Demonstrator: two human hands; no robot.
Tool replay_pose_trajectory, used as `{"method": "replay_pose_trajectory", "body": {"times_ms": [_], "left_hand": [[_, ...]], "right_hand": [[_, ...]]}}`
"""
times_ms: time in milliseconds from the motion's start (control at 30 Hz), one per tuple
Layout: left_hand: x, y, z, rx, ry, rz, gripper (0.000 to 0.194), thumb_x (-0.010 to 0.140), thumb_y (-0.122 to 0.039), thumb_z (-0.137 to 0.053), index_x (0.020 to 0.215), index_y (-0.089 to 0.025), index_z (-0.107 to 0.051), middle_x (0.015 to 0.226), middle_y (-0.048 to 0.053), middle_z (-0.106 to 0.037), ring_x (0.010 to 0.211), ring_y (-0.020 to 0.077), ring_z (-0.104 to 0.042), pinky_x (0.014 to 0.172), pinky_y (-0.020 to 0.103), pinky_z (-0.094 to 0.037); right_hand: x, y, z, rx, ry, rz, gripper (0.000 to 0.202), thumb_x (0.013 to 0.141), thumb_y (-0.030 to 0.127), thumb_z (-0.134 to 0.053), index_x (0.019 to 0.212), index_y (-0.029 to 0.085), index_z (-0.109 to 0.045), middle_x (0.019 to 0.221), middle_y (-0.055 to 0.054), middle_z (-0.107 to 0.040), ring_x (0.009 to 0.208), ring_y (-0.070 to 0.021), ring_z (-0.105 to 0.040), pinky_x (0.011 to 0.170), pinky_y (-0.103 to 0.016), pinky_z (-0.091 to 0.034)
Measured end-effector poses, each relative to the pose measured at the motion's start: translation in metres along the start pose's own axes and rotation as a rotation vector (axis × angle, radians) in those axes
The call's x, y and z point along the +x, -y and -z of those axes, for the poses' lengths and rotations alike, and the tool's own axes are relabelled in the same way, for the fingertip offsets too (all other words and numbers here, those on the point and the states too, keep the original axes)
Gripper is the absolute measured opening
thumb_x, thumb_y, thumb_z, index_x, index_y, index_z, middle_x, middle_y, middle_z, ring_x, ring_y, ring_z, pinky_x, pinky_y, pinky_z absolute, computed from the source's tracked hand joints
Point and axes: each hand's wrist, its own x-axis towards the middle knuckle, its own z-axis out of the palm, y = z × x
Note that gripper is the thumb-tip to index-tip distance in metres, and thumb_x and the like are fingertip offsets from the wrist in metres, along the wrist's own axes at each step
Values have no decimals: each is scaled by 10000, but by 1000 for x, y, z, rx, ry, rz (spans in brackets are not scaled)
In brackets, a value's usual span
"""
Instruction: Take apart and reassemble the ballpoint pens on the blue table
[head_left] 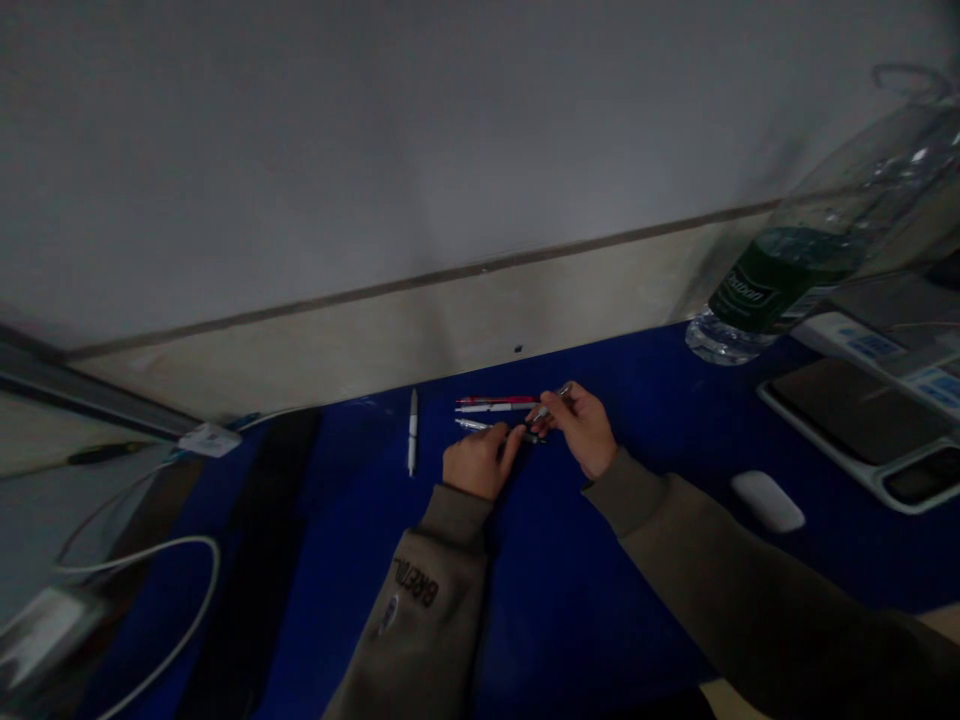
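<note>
On the blue table surface [540, 580], a red pen [495, 400] and a white pen [491, 408] lie side by side, just beyond my hands. A silver pen [471, 425] lies below them, partly covered by my left hand [480, 460]. My left hand's fingers are closed over a dark, thin piece that I cannot make out. My right hand [577, 425] pinches a slim silver pen part [559, 395], tilted up to the right, close to the left fingertips. Off to the left, a white and grey pen [413, 435] lies apart, pointing away from me.
A large clear bottle with a green label [780, 280] stands at the back right by the wall. A white mouse [768, 501] and a scale-like device [862, 415] lie at right. A black strip [262, 540] and a white cable [214, 570] are at left.
</note>
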Motion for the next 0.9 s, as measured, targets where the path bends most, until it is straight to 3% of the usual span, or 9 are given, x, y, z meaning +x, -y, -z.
{"method": "replay_pose_trajectory", "body": {"times_ms": [167, 533, 700, 900], "left_hand": [[0, 1, 0, 7, 18, -10, 419, 964, -477, -319, 844, -202, -612, 786, 44, -709, 714, 163, -653, 523, 230, -290], [0, 4, -3, -8, 22, -56, 410, 971, -464, -305, 926, -219, -631, 819, 45, -706, 718, 166, -651, 553, 219, -352], [-1, 5, -4, -41, 7, -88, 404, 972, -472, -288, 1039, -255, -623, 849, 34, -707, 715, 169, -654, 559, 225, -377], [2, 9, -7, -46, 63, -134, 441, 963, -509, -282, 1067, -206, -586, 852, 69, -710, 742, 200, -671, 566, 240, -408]], "right_hand": [[0, 2, -1, 9, 53, -49, 335, 758, 447, -694, 739, 196, -473, 693, -25, -706, 536, -132, -639, 488, -250, -506], [-2, 3, -1, 120, 118, -71, 291, 795, 394, -674, 748, 205, -458, 754, -35, -724, 594, -141, -642, 608, -304, -521], [-4, 4, -3, 79, 151, -52, 270, 786, 388, -679, 731, 207, -487, 768, -31, -720, 658, -151, -644, 649, -306, -504], [-3, 2, -1, -144, 224, -11, 203, 701, 343, -753, 728, 197, -616, 819, -9, -677, 734, -151, -615, 708, -301, -482]]}}
